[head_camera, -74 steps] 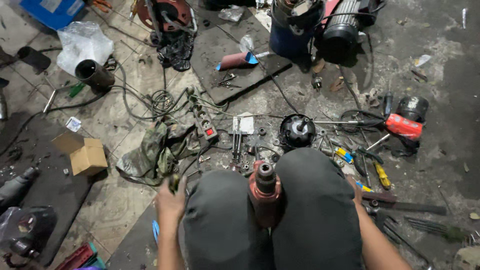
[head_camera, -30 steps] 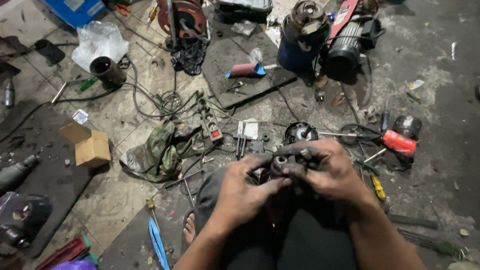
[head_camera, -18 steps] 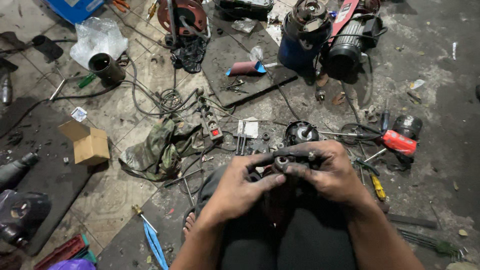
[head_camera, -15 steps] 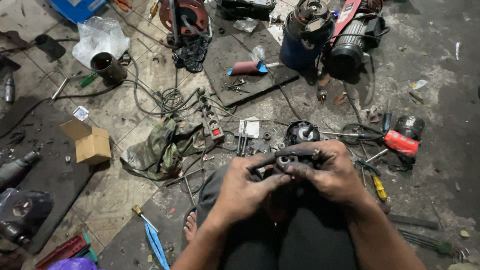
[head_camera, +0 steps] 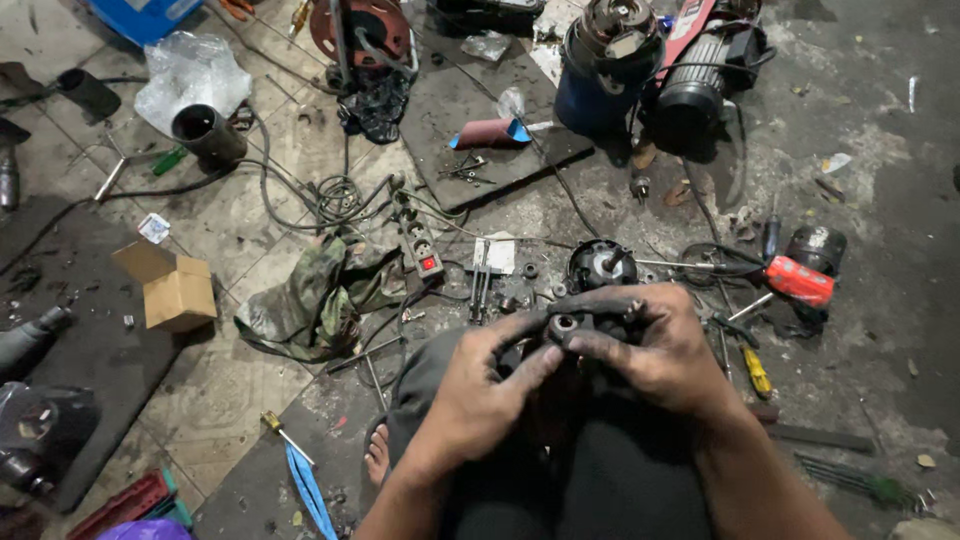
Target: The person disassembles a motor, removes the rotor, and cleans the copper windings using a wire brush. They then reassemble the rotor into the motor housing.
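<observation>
Two greasy hands meet at the frame's centre, above the person's lap. The left hand (head_camera: 490,385) and right hand (head_camera: 665,350) both have fingers clamped around a dark motor part (head_camera: 567,325). Loose parts, a power strip (head_camera: 420,245) and a red drill (head_camera: 800,280) lie scattered on the floor (head_camera: 230,370), suggesting the work is mid-way.

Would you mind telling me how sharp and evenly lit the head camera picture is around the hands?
Head view: the left hand and right hand are sharp, gripping a dark motor part; the lap below falls into shadow; the floor darkens rightward.
</observation>
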